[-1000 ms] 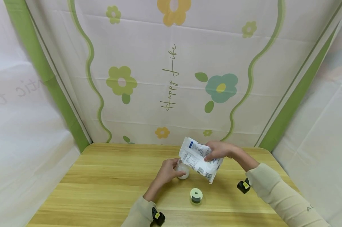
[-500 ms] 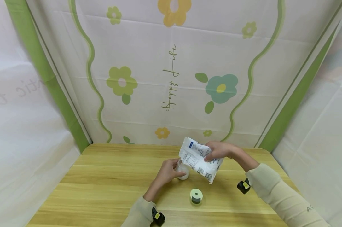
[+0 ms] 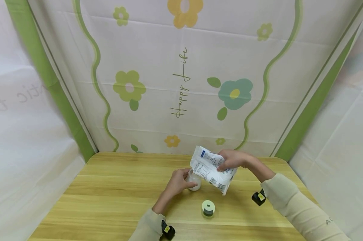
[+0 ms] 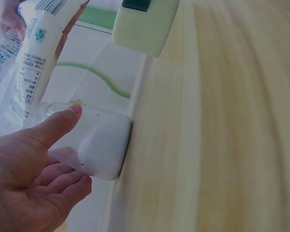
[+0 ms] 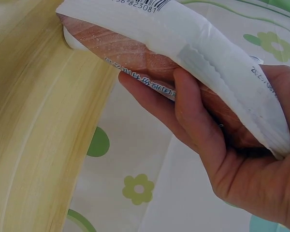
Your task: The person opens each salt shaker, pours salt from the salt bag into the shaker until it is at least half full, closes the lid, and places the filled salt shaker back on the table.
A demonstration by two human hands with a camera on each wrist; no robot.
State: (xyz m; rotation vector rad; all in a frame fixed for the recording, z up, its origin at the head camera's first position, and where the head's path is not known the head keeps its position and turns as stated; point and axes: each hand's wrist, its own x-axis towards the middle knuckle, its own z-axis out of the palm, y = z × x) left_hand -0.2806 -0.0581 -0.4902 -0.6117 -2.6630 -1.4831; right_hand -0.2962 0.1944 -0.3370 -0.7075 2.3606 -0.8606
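Left hand [image 3: 177, 182] grips clear, rounded jar [image 3: 194, 184] toward far edge of wood-grain table [image 3: 118, 190]; right hand [image 3: 232, 159] grips white, printed plastic pouch [image 3: 208, 166] at jar's mouth. Apparent pour: tip gradually.

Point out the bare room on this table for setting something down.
The widest bare patch of table lies between the left grip and the table's left edge. A smaller one lies between the pale green piece and the right sleeve. The middle is crowded: jar in the left grip, bag tilted over it, the piece close by.
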